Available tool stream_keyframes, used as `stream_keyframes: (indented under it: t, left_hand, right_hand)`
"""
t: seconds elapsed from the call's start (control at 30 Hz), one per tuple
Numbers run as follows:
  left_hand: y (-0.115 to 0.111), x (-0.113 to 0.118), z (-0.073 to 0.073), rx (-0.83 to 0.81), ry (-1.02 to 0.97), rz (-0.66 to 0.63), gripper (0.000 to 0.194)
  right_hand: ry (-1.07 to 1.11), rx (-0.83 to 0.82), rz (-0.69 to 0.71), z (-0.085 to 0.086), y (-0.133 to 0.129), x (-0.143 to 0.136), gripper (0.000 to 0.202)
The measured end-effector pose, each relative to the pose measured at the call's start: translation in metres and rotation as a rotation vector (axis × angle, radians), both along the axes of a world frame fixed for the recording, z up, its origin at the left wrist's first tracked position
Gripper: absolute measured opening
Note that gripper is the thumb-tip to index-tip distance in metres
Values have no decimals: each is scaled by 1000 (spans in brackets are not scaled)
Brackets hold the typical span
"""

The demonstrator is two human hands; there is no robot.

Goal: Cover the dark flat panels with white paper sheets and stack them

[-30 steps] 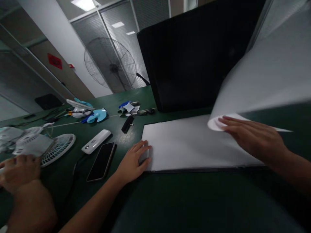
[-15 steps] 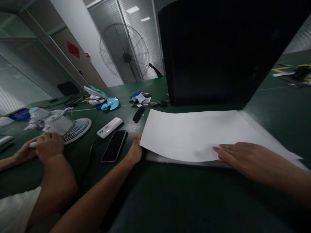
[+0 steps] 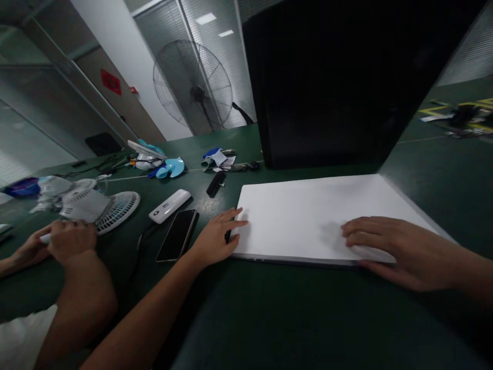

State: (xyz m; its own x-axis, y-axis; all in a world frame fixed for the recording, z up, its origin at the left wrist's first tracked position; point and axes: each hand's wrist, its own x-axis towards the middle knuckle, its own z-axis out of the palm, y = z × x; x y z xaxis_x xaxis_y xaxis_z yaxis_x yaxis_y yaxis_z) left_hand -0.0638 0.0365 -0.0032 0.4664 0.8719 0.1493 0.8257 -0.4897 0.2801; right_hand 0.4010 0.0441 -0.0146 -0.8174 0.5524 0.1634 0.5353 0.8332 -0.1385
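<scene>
Dark green tabletop (image 3: 292, 318), black flat monitor (image 3: 327, 87) standing behind the work. White rectangular paper stack (image 3: 292, 218) lies flat in front of me, between my 2 hands. My left hand (image 3: 217, 236) touches its left edge, fingers spread. My right hand (image 3: 400, 249) rests at its near right part, fingers close together, thumb apart at the near edge. Left of my left hand: 1 black-screened phone (image 3: 177, 235), 1 white oblong device (image 3: 170, 205) just beyond. Farther left, another person's 2 hands (image 3: 73, 241) are at a white plastic fan (image 3: 87, 204).
</scene>
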Motion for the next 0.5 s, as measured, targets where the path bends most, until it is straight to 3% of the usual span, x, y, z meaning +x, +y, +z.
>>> stream_keyframes:
  t: [0.13,0.27,0.5]
  left_hand:
    - [-4,2,1,18,102,-7,46]
    - [-4,4,-1,21,156,4,48]
    - [-4,7,-1,123,179,-43,46]
  right_hand:
    - [29,-113,-48,-2,-1,-8,60]
    - [41,-116,-29,-1,-4,-21,72]
    - [81,202,53,-2,-10,-33,53]
